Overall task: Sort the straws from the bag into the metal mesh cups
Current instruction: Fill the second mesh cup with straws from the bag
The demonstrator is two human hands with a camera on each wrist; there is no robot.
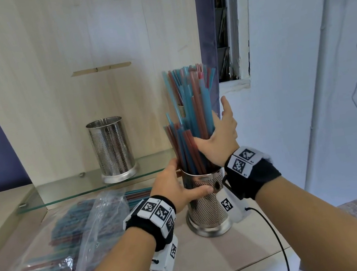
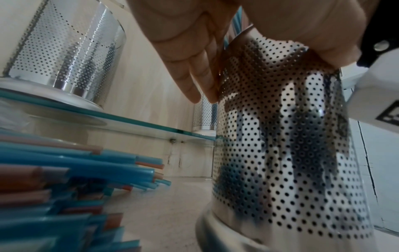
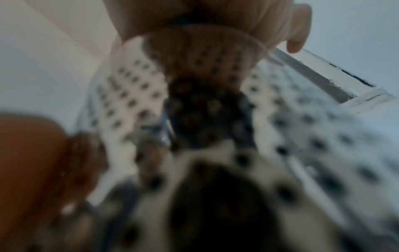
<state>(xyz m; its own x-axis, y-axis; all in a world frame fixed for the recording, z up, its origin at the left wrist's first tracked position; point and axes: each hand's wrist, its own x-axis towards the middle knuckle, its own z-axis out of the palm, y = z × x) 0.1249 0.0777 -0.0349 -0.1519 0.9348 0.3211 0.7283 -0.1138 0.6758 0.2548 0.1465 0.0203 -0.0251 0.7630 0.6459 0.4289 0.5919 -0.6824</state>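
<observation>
A clear plastic bag (image 1: 49,246) of blue and red straws lies left of the left hand (image 1: 172,189), whose fingers and thumb curl round the perforated metal cup (image 1: 205,204) on the tabletop (image 1: 246,249). The right hand (image 1: 218,138), just above the cup's rim, wraps a bundle of straws (image 1: 190,119) standing in it. An empty perforated cup (image 1: 112,150) stands on the glass shelf (image 1: 75,188) beyond the left hand.

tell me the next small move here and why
Probably the right hand should let the straw bundle go and return to the bag: the straws already stand in the near mesh cup, which the left hand steadies, and many straws remain bagged.
</observation>
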